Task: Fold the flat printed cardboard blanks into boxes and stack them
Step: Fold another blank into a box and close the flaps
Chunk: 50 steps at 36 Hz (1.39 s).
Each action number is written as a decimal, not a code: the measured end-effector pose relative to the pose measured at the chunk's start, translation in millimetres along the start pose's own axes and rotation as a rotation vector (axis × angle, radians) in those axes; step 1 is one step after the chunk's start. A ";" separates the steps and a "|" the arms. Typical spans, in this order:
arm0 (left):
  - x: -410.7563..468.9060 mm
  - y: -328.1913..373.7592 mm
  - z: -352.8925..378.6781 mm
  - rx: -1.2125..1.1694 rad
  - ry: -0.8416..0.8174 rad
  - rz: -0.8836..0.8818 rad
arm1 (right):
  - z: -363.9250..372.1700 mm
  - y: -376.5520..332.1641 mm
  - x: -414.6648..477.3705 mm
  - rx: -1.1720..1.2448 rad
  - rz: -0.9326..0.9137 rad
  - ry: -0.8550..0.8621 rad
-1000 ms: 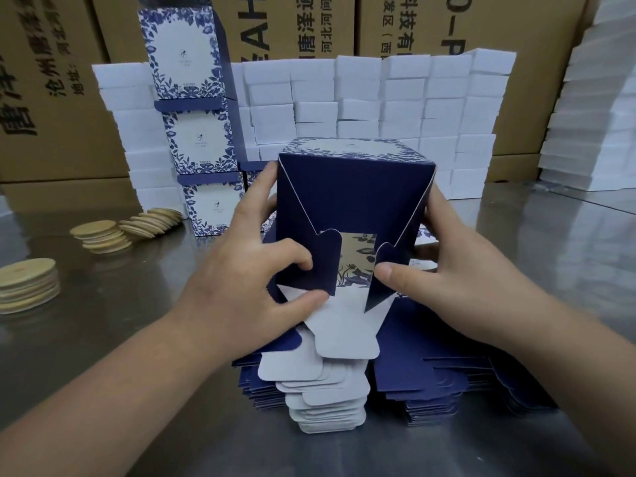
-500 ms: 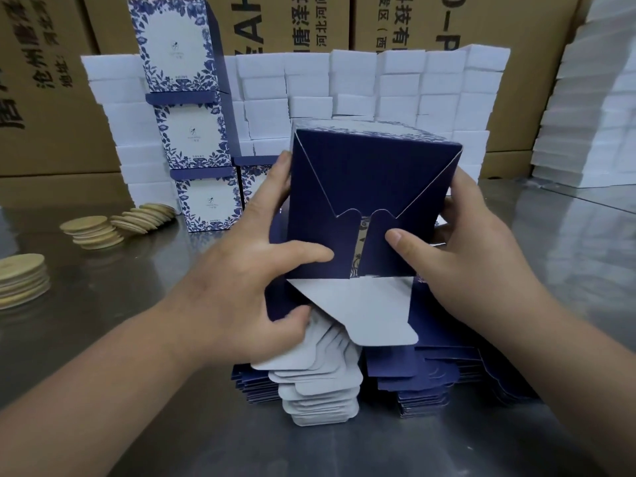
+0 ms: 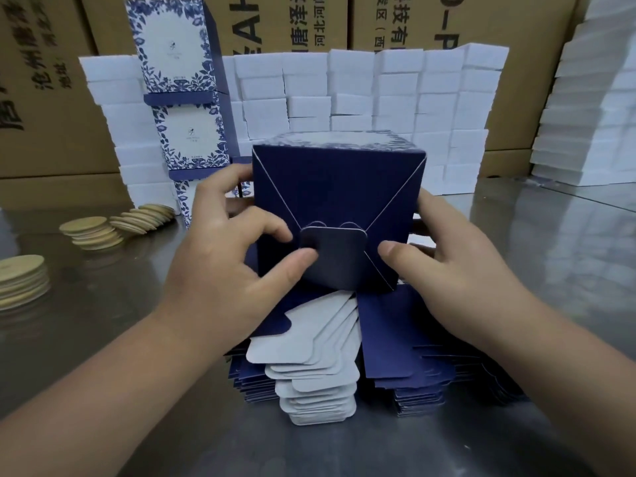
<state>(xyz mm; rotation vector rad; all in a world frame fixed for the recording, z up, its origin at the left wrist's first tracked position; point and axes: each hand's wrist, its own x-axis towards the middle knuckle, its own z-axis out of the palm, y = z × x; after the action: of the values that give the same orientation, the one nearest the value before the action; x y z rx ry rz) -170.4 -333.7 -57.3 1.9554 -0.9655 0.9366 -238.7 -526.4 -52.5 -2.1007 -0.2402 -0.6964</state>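
Box (image 3: 339, 187) is hovering just above the blanks (image 3: 320, 373) on the surface (image 3: 103, 339). Its tab (image 3: 332, 256), hanging down half a second ago, is now lying folded up, so the base is closing. Left grip (image 3: 227, 256) and right grip (image 3: 457, 256) are clasping its sides, thumbs pressing. The base is facing near, the long axis seemingly running near to far.
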 end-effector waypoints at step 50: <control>-7.3 15.2 32.7 -0.569 0.042 -0.888 | 34.1 10.5 1.6 0.154 0.205 0.290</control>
<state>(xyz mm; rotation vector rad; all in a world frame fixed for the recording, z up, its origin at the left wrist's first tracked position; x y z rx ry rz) -177.5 -365.9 -73.6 1.5867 -0.2098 0.1565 -219.8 -505.4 -74.3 -1.8207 0.0798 -0.8198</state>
